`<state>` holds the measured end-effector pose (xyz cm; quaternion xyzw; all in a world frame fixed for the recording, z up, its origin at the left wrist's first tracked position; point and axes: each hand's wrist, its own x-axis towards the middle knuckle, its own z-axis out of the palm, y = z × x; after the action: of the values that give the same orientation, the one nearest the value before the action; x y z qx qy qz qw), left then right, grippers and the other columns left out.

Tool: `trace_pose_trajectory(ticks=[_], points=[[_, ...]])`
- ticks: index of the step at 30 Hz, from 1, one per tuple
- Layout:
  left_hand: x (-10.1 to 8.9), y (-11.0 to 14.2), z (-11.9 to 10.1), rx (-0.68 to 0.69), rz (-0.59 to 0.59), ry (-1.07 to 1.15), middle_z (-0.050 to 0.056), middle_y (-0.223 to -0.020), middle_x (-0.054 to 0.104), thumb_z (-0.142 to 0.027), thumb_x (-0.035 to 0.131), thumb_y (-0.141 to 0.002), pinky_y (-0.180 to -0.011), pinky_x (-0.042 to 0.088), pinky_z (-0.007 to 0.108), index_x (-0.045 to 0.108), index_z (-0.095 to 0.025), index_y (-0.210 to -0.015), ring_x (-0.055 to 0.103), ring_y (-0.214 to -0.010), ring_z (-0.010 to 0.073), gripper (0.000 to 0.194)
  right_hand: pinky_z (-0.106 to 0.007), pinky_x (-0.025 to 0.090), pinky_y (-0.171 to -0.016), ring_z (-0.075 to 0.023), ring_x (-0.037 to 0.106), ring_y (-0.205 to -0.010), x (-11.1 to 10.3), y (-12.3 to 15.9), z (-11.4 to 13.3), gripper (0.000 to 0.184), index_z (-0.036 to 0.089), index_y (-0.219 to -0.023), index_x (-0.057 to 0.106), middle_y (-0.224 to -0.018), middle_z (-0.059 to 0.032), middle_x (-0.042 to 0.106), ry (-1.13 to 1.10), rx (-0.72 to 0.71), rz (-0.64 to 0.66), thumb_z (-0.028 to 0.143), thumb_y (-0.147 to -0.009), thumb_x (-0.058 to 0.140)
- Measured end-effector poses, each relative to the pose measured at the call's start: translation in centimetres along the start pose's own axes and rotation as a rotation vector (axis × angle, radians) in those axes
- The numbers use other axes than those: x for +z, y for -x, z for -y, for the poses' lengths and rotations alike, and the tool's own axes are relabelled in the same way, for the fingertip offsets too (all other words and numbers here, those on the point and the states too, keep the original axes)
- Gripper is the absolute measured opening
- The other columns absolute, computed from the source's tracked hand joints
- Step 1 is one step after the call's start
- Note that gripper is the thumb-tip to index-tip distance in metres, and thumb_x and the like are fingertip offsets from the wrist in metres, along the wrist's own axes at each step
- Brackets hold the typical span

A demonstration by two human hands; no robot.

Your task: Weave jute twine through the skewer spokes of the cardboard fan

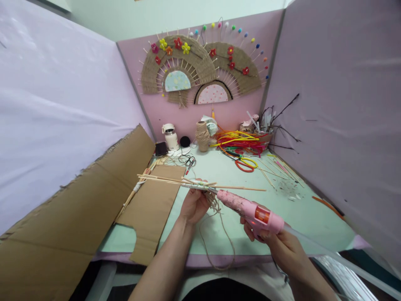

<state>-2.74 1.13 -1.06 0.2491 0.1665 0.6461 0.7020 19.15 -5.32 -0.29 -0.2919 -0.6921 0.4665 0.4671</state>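
My right hand (261,230) is wrapped round a pink hot glue gun (239,203), with a clear glue stick (308,239) running out of its back end. The nozzle points left and meets the bundle in my other hand. My left hand (194,202) is closed round a small piece with thin wooden sticks (241,188) fanning out to both sides. Whether the nozzle touches the piece I cannot tell. Below the left fingers hangs jute twine (233,246), looping down past the table edge. The fingertips of my left hand are partly hidden behind the piece.
Cardboard sheets (153,200) lie at left, beside a bundle of sticks (136,188). Toward the back are a twine cone (202,138), a white bottle (171,138), scissors (246,163) and coloured pipe cleaners (241,140). Two woven fans (180,54) hang on the pink board.
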Motion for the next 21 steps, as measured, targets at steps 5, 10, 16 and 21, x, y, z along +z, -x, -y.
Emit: trace_pose_trajectory(ticks=[5,10,16,21], points=[[0.01,-0.04,-0.03,0.009,0.016,-0.004,-0.003,-0.084,0.067,-0.024,0.087,-0.063,-0.079,0.047,0.027,0.063,-0.020,-0.086,0.063,-0.076,0.0122,0.034,-0.035,0.047,-0.075,-0.0214,0.054,-0.080,0.02,0.04,-0.14,0.032,0.020,-0.079,0.055,-0.083,-0.0070,0.055,-0.003,-0.003,-0.021,0.044,-0.096,0.042],[-0.10,-0.10,-0.01,0.008,0.043,-0.001,-0.004,-0.083,0.067,-0.027,0.088,-0.062,-0.080,0.046,0.027,0.063,-0.020,-0.085,0.062,-0.076,0.0117,0.036,-0.036,0.047,-0.076,-0.0220,0.054,-0.082,0.06,0.00,-0.05,0.032,0.021,-0.079,0.055,-0.083,-0.0070,0.055,-0.003,-0.006,-0.011,0.043,-0.096,0.041],[-0.13,-0.12,-0.01,0.005,0.041,0.014,-0.004,-0.083,0.068,-0.027,0.089,-0.062,-0.079,0.048,0.027,0.064,-0.020,-0.085,0.063,-0.076,0.0113,0.034,-0.037,0.047,-0.075,-0.0209,0.053,-0.078,-0.09,0.11,-0.05,0.031,0.021,-0.079,0.055,-0.083,-0.0071,0.055,0.003,0.000,-0.016,0.043,-0.096,0.042],[-0.03,-0.09,-0.03,-0.012,0.027,0.043,-0.004,-0.083,0.070,-0.025,0.091,-0.059,-0.079,0.051,0.025,0.065,-0.019,-0.085,0.066,-0.076,0.0105,0.038,-0.035,0.045,-0.074,-0.0214,0.054,-0.081,-0.15,0.17,-0.14,0.031,0.020,-0.077,0.055,-0.084,-0.0073,0.055,0.020,0.016,-0.040,0.041,-0.096,0.042]])
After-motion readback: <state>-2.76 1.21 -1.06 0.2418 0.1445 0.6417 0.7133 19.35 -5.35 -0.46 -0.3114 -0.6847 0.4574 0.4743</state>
